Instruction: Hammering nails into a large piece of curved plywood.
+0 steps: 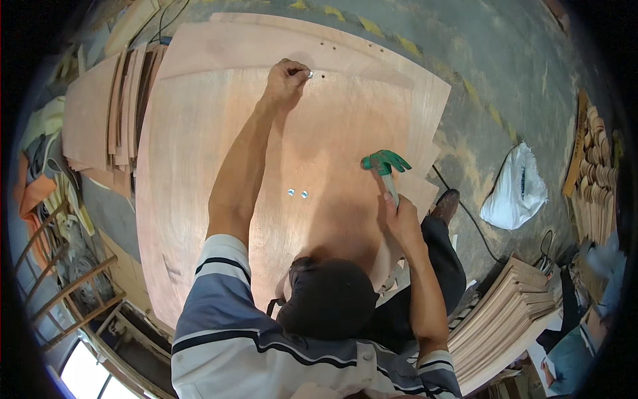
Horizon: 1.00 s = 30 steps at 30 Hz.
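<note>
Plywood sheet (199,146), broad, smooth and reddish, lies under both hands. Left hand (286,78) pinches a small nail (310,74) upright near the sheet's far edge. Right hand (401,219) grips a green-headed hammer (384,166), raised well apart from the nail. White plastic bag (515,189) slumps on the concrete floor (505,80), beside stacked veneer (498,319).

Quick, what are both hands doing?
Left hand: closed, pinching a small nail on the plywood sheet.
Right hand: closed around a green-headed hammer.
</note>
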{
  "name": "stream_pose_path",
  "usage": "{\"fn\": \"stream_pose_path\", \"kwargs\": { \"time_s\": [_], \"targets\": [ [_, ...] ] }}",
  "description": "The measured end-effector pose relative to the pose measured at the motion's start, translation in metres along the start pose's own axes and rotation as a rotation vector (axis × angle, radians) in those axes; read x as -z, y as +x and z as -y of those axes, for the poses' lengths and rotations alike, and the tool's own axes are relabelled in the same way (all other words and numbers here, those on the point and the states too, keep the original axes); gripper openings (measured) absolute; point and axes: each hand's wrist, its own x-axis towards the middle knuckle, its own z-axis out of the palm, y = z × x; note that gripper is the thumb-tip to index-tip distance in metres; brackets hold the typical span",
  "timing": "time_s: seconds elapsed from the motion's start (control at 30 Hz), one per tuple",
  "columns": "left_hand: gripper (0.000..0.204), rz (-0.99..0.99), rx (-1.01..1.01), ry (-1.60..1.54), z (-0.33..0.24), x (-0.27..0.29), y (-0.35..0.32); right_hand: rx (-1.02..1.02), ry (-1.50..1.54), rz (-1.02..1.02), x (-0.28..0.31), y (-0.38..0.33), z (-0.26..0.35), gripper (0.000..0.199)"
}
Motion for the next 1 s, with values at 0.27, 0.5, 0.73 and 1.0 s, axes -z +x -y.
{"fn": "stream_pose_path", "kwargs": {
  "time_s": [0.27, 0.5, 0.73, 1.0],
  "targets": [
    [0.013, 0.262, 0.079, 0.22, -0.013, 0.02, 0.027, -0.037, 0.01, 0.036, 0.006, 0.0, 0.007, 0.044],
    [0.018, 0.151, 0.212, 0.259, -0.023, 0.018, 0.027, -0.014, -0.006, 0.021, 0.006, 0.0, 0.007, 0.045],
    [0.054, -0.401, -0.241, 0.333, -0.026, -0.003, -0.076, 0.007, -0.08, 0.056, 0.008, 0.007, 0.014, 0.044],
    [0.051, -0.273, -0.021, 1.109, 0.009, 0.043, -0.242, 0.341, -0.106, -0.207, 0.051, 0.066, 0.174, 0.038]
  ]
}}
